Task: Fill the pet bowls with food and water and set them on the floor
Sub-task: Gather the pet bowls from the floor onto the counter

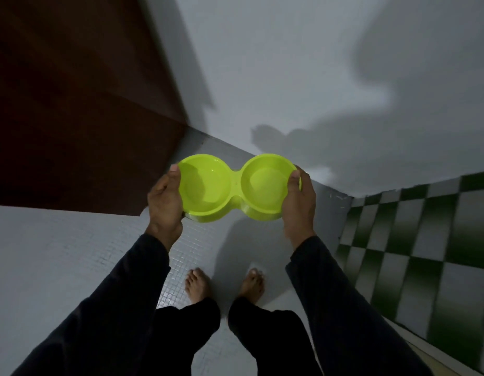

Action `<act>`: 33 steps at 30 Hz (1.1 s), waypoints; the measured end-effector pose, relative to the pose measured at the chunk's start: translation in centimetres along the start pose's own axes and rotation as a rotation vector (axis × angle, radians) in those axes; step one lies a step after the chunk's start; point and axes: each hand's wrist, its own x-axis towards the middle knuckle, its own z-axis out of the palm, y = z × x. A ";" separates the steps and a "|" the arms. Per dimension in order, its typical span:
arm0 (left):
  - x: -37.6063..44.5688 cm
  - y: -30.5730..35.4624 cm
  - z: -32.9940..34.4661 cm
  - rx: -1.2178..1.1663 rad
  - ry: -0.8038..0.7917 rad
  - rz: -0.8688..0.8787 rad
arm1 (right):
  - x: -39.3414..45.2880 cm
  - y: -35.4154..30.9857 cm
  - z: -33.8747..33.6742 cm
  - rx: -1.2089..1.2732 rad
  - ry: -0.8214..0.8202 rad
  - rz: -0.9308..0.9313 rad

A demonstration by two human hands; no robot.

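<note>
Nearby, dark wooden door (80,104), checkered wall (425,253).

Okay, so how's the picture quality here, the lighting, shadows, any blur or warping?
Head view: dim overall, yet the lime double bowl stands out sharp and bright; hard shadows of the person and bowl fall on the grey wall and the floor; the checkered tiles at right are smeared; wide-angle distortion slants the wall lines and the dark wooden panel.

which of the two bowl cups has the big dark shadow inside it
The left cup of the green double bowl, the one gripped by the left hand. A dark shadow crosses its upper left inside; the right cup, held by the right hand, looks evenly lit.
</note>
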 end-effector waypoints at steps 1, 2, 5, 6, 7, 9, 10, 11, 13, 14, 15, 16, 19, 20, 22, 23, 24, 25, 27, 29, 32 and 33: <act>-1.2 1.6 0.1 -0.005 0.003 0.005 | -0.9 -1.8 -0.7 0.006 0.001 -0.003; -2.4 3.1 0.2 -0.006 0.007 0.009 | -1.8 -3.6 -1.5 0.008 0.004 -0.004; -5.9 7.4 0.6 0.002 0.020 0.015 | -4.5 -8.4 -3.7 0.009 0.018 -0.017; -7.1 8.8 0.8 0.007 0.022 0.017 | -5.4 -9.9 -4.4 0.015 0.022 -0.027; -8.2 10.1 1.0 0.014 0.021 0.023 | -6.1 -11.3 -5.0 0.022 0.027 -0.034; -10.2 12.5 1.3 0.015 0.015 0.048 | -7.5 -13.9 -6.4 0.035 0.037 -0.027; -11.2 13.5 1.5 0.005 0.011 0.066 | -8.1 -15.1 -7.1 0.042 0.043 -0.018; -12.1 14.4 1.6 -0.007 0.012 0.085 | -8.8 -16.3 -7.8 0.049 0.047 -0.014; -13.9 16.1 2.1 -0.037 0.016 0.117 | -10.0 -18.3 -9.2 0.057 0.061 -0.030; -14.7 16.9 2.4 -0.055 0.013 0.136 | -10.5 -19.3 -9.9 0.059 0.072 -0.045; -15.4 17.6 2.8 -0.073 0.011 0.150 | -11.0 -20.3 -10.6 0.057 0.081 -0.062; -16.0 18.2 3.1 -0.094 0.012 0.156 | -11.4 -21.3 -11.2 0.054 0.089 -0.078; -17.5 19.8 4.2 -0.153 -0.018 0.168 | -11.9 -23.9 -13.0 0.047 0.115 -0.103; -17.9 20.3 4.6 -0.160 -0.033 0.176 | -12.0 -24.7 -13.7 0.054 0.124 -0.100; -18.7 21.2 5.6 -0.188 -0.050 0.188 | -12.0 -26.2 -15.0 0.097 0.132 -0.095; -19.1 21.7 6.2 -0.201 -0.053 0.193 | -12.0 -26.9 -15.6 0.129 0.136 -0.094; -19.4 22.1 6.8 -0.210 -0.057 0.203 | -12.0 -27.6 -16.3 0.157 0.140 -0.098; -19.8 22.6 7.4 -0.214 -0.067 0.217 | -12.0 -28.3 -16.9 0.177 0.146 -0.106; -20.6 23.6 8.7 -0.210 -0.093 0.247 | -12.0 -29.5 -18.2 0.212 0.157 -0.119; -21.4 24.6 10.1 -0.200 -0.112 0.276 | -12.0 -30.4 -19.6 0.243 0.170 -0.139; -22.4 25.9 12.1 -0.200 -0.127 0.292 | -12.0 -31.5 -21.5 0.281 0.202 -0.166; -22.8 26.3 12.7 -0.204 -0.137 0.287 | -12.1 -31.8 -22.1 0.294 0.215 -0.168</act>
